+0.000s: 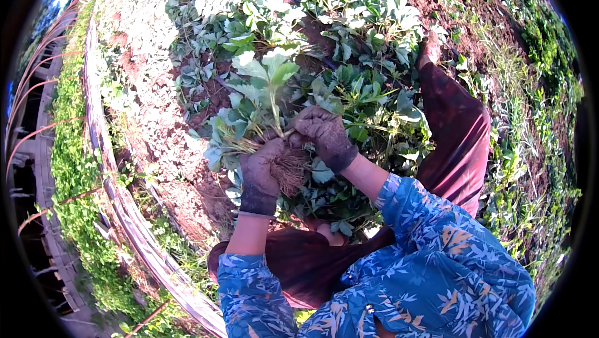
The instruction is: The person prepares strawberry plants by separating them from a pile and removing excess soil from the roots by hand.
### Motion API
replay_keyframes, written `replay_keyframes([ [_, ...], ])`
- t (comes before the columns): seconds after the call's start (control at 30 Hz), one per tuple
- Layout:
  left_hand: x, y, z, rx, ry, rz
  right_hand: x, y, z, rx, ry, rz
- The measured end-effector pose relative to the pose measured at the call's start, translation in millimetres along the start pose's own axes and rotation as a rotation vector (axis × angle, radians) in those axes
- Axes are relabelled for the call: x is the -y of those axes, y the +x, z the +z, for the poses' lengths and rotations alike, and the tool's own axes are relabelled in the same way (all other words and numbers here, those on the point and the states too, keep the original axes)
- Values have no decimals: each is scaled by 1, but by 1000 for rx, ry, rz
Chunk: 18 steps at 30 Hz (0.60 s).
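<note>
My left hand [259,176], in a soiled fabric glove, is closed around a bunch of uprooted strawberry plants [229,139]. Their leaves fan out to the left and upward, while a tangle of bare brown roots [288,169] hangs by the palm. One leafy strawberry stem [273,104] rises upright between the two hands. At its base, my right hand [325,137], gloved as well, pinches the stem with bent fingers close to the left thumb. The fingertips of both hands are partly hidden by stems and by each other.
Leafy strawberry plants [369,15] lie heaped in front of me and beneath my hands. Reddish soil [192,188] shows at the left. Beyond it runs a long plastic-covered edge [121,207], with thin curved hoops [47,127] farther out. My legs [454,137] border the heap.
</note>
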<state>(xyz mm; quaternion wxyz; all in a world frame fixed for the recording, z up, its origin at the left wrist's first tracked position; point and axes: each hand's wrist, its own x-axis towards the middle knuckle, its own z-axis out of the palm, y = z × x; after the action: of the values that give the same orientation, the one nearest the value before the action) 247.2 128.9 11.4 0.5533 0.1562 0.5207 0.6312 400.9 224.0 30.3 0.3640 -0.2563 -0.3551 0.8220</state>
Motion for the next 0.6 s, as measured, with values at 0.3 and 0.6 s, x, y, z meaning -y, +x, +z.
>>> replay_keyframes([
  [0.3, -30, -13, 37, 60, 16, -9, 11, 1, -8, 78, -523, -229],
  [0.6, -43, -9, 32, 126, -210, -96, 22, -8, -23, -65, 107, -240],
])
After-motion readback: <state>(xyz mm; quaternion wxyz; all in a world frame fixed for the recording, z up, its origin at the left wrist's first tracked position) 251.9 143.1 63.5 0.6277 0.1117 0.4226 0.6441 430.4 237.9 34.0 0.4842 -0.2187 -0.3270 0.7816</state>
